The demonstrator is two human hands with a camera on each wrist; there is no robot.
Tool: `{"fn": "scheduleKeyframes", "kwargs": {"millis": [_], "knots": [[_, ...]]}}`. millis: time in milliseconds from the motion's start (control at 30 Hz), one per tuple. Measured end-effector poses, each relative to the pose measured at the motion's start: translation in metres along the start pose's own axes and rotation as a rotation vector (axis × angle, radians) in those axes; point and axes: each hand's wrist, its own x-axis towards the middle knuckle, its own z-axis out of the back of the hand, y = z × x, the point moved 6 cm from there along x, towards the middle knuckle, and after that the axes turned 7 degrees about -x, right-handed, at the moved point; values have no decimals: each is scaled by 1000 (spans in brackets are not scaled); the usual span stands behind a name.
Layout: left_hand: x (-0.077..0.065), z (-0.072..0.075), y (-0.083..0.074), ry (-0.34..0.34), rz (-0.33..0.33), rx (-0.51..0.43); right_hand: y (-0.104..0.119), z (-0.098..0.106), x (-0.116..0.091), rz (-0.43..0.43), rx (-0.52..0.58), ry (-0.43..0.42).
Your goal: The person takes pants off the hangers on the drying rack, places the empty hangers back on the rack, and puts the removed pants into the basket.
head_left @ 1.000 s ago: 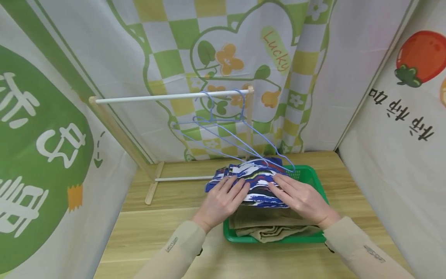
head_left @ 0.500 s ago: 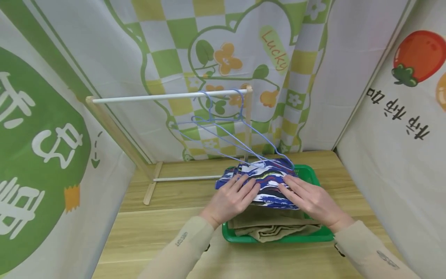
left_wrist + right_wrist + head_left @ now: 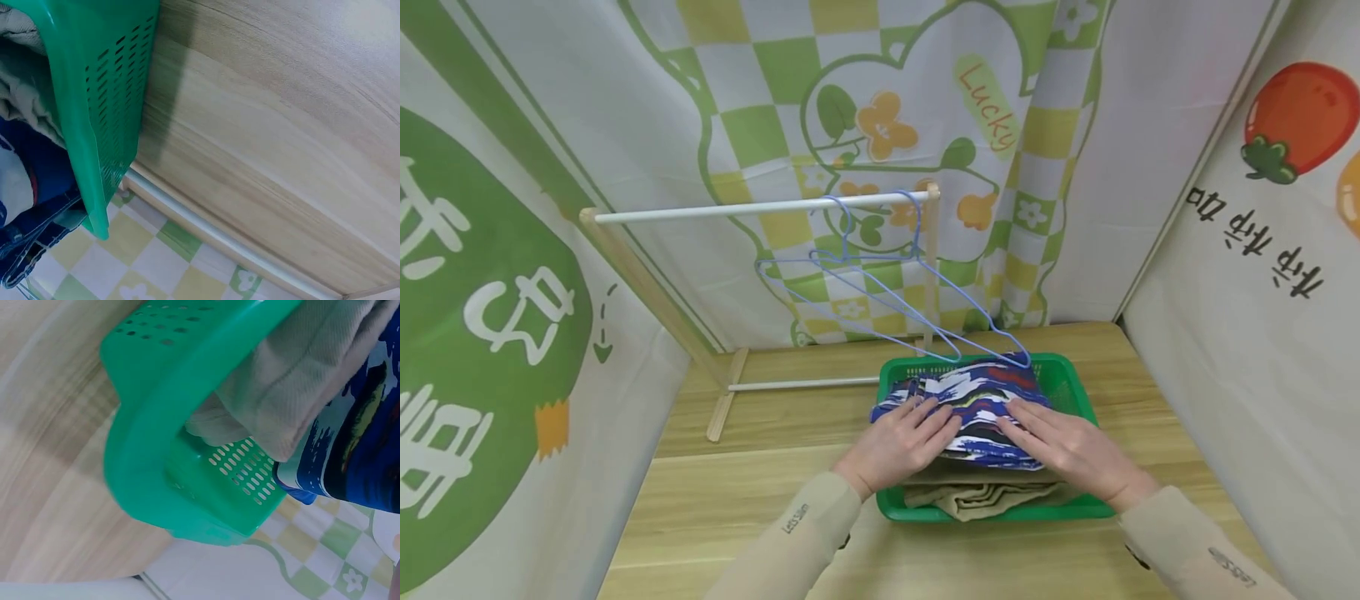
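A folded garment (image 3: 973, 404) with blue, white and black streaks lies on a folded khaki garment (image 3: 988, 498) in the green basket (image 3: 1067, 510). My left hand (image 3: 895, 442) holds its left side and my right hand (image 3: 1067, 442) its right. Fingers lie across the top, while both thumbs are hidden. In the left wrist view, the patterned cloth (image 3: 47, 159) reaches the basket's rim (image 3: 72, 106). From the right wrist, the khaki cloth (image 3: 281, 387) and patterned cloth (image 3: 365, 444) show inside the basket wall (image 3: 144, 450).
Behind the basket stands a rack with a white rail (image 3: 722, 210) and wooden posts (image 3: 658, 292). Blue hangers (image 3: 951, 287) hang from its right end, their lower corners just above the basket. A checked curtain (image 3: 760, 137) backs the wooden table (image 3: 760, 500).
Both hands have moved the patterned garment right, then lowered it toward the front into the basket. The basket's back rim has come into view. The hangers have shifted slightly.
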Motion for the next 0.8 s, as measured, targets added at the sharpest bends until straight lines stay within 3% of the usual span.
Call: {"fn": "scheduleKeyframes", "kwargs": {"millis": [300, 533, 800], "knots": [[-4, -9, -3, 252, 22, -136, 5, -9, -15, -27, 108, 137], [-4, -15, -1, 360, 116, -333, 3, -14, -19, -67, 181, 179], [-8, -20, 1, 469, 234, -545, 2, -21, -25, -165, 330, 342]]}}
